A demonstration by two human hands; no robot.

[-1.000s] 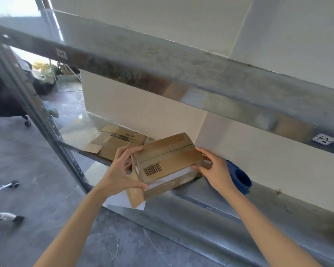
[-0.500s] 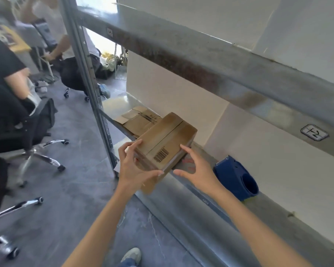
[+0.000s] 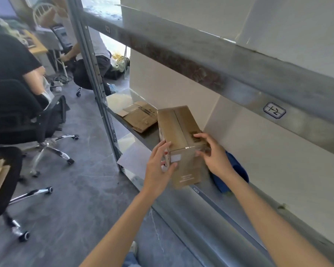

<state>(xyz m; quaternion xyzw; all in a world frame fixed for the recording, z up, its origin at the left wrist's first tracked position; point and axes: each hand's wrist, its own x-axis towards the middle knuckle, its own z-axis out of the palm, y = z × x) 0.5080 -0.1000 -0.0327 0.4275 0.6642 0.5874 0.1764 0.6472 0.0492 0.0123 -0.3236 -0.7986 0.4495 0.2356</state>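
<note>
A small brown cardboard box [image 3: 178, 130] with a barcode and a white label is held between both hands above the front edge of a metal shelf [image 3: 229, 207]. My left hand [image 3: 158, 168] grips its near left corner, thumb on the front face and fingers on the left side. My right hand [image 3: 213, 155] holds the right side, fingertips lying over the barcode on top. One end flap hangs open at the near end.
A flattened cardboard box [image 3: 138, 117] lies further left on the same shelf. A blue plastic object [image 3: 237, 171] sits behind my right wrist. An upper shelf beam [image 3: 201, 62] runs overhead, an upright post [image 3: 96, 81] stands left. Office chairs [image 3: 27, 120] with seated people fill the floor at left.
The box has been turned so its long side points away from me and its end faces me. My right hand shifted from the box's underside to its top right side. The view swung left.
</note>
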